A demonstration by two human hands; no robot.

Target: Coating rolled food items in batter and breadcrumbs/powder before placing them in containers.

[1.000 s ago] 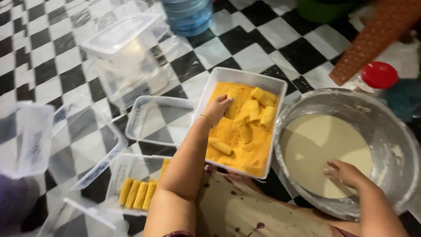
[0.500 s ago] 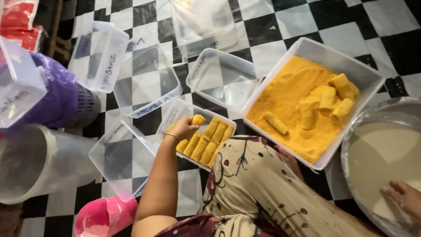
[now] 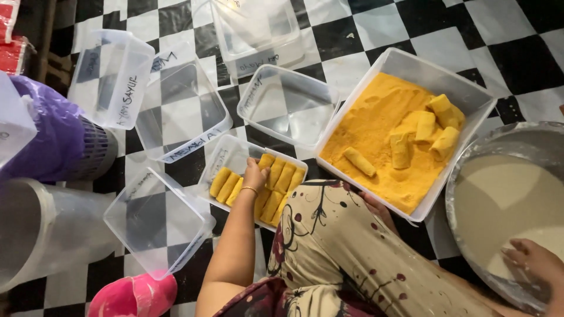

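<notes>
On checkered floor tiles (image 3: 405, 32): left hand (image 3: 254, 175), fingers closed on a breaded roll (image 3: 266, 162), long axis pointing away, over small clear tub (image 3: 226, 154); right hand (image 3: 537, 264), fingers spread, in batter bowl (image 3: 470, 161).

The person's arms are bare to above the elbow, and a thin gold bangle (image 3: 249, 189) circles the wrist of the left hand (image 3: 254, 174). Over the knee lies a beige cloth garment (image 3: 346, 252) printed with dark maroon swirls, stems and dots. The right hand (image 3: 537, 262) wears nothing that shows.
</notes>
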